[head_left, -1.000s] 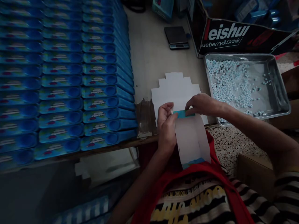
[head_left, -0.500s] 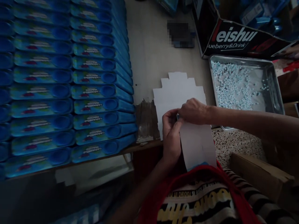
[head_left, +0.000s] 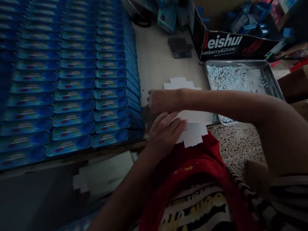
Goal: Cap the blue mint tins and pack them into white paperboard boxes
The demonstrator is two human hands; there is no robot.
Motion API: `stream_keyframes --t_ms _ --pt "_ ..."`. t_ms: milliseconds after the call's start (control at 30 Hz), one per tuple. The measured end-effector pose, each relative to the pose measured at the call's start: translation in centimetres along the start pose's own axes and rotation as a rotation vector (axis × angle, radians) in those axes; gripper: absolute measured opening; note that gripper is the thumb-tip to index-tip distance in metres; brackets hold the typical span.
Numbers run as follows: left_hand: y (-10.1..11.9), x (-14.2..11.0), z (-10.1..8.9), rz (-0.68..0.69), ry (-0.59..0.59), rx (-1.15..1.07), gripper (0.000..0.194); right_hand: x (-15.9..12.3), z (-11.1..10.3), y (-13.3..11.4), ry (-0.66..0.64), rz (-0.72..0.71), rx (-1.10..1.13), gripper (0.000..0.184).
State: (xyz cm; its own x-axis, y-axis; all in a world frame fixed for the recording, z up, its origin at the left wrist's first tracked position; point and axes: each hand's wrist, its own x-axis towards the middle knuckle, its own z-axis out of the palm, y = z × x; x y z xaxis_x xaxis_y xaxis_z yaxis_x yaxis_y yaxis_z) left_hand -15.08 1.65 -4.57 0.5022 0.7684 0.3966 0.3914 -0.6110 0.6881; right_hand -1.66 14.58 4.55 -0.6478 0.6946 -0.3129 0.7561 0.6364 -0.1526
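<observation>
My left hand [head_left: 166, 130] lies over the left part of a white cardboard box blank [head_left: 192, 132] at the table's front edge, its fingers stretched out and slightly apart. The blank has a crease across it, and its notched flaps hang toward the red apron. My right hand [head_left: 160, 101] is just beyond the left one, at the left end of the card; motion blurs its fingers, and what they touch is hidden. Behind the right forearm, the notched end of white card [head_left: 176, 83] shows flat on the table.
Rows of blue packs [head_left: 109, 104] fill the left side. A steel tray [head_left: 273, 75] of small pale pellets stands at the right. Behind it is a black printed carton [head_left: 240, 46] holding blue items. A pixelated dark object [head_left: 179, 47] lies farther back.
My right hand has swept left past my left hand. The blank that curved down to my lap now lies at the table edge, and my left hand's fingers have straightened over it.
</observation>
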Motion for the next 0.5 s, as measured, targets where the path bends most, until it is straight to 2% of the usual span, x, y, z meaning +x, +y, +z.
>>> stream_keyframes --t_ms 33,67,100,200,300,400,433,500 --pt "-0.3 0.4 1.1 -0.012 -0.009 0.010 0.009 -1.1 0.2 -0.1 -0.011 -0.162 -0.097 0.019" --pt "-0.5 0.8 2.1 -0.031 0.013 0.023 0.012 -2.6 0.5 0.1 0.037 -0.252 -0.141 0.019" --pt "-0.6 1.2 3.0 -0.051 0.055 0.037 0.014 -4.7 1.1 0.3 0.131 -0.232 -0.145 0.021" --pt "-0.3 2.3 4.4 -0.077 0.141 0.090 0.015 -12.1 4.2 0.4 0.477 0.120 0.001 0.031" --pt "0.3 3.6 4.2 -0.054 0.020 0.228 0.027 -17.9 9.0 -0.9 0.712 0.352 0.058 0.037" --pt "0.6 5.1 3.5 -0.066 -0.143 0.402 0.033 -19.9 13.7 -1.6 0.903 0.420 0.023 0.043" --pt "0.5 5.7 3.4 -0.080 -0.188 0.432 0.032 -19.9 15.0 -1.5 0.913 0.400 0.007 0.044" --pt "0.0 6.6 3.4 -0.123 -0.297 0.438 0.030 -19.2 17.0 -0.6 0.841 0.311 -0.011 0.043"
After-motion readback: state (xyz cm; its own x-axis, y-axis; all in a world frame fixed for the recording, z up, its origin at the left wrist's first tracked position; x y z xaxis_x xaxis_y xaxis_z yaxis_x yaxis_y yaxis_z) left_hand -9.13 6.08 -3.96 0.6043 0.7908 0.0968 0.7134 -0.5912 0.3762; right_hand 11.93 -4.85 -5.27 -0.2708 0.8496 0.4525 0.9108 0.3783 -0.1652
